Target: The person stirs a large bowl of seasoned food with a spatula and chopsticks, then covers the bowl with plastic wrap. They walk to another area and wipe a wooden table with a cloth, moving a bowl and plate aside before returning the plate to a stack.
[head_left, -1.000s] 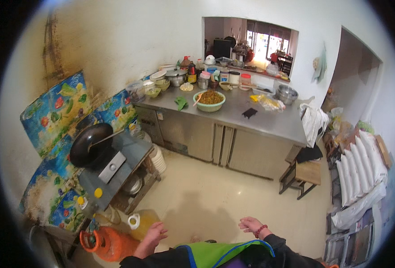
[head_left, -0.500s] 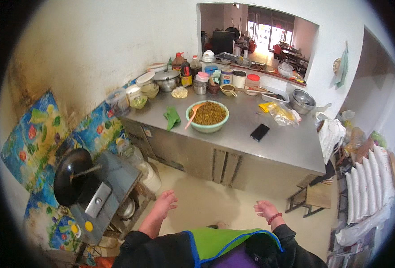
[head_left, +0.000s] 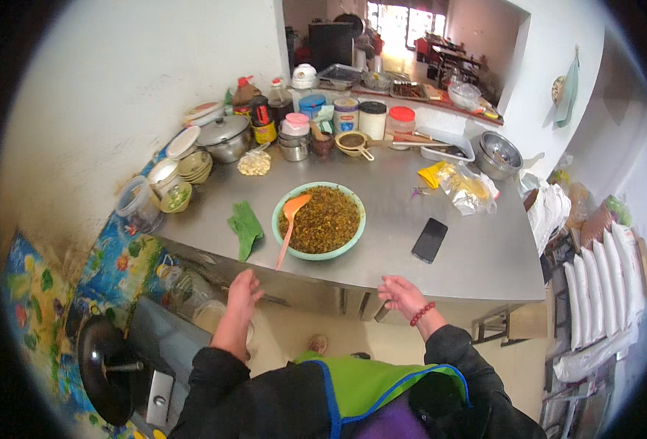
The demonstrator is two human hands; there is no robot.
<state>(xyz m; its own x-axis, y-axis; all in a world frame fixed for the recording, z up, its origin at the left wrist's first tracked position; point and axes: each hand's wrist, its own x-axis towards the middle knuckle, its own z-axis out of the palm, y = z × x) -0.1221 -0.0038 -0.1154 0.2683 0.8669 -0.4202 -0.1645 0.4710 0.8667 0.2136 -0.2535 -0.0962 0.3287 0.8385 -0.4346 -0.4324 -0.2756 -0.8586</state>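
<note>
A light green bowl [head_left: 361,228] full of chopped brown-green food [head_left: 328,219] stands near the front of the steel table [head_left: 382,241]. An orange spoon [head_left: 290,219] leans in it, its handle sticking out over the near rim. My left hand [head_left: 243,294] hangs in the air short of the table edge, below a green cloth [head_left: 245,229], fingers loosely bent and holding nothing. At the front edge, right of the bowl, my right hand [head_left: 404,295] is also bare, its fingers slightly apart; a red bead bracelet circles that wrist. Neither hand touches the bowl.
A black phone [head_left: 429,240] lies right of the bowl, with a plastic bag [head_left: 467,187] behind it. Jars, bottles and a lidded pot [head_left: 224,137] line the back. A wok [head_left: 105,369] stands low at left; white sacks [head_left: 597,293] stack at right.
I have come closer to the table, so the bowl, cloth and phone appear larger. Both hands have moved forward from over the floor to near its front edge.
</note>
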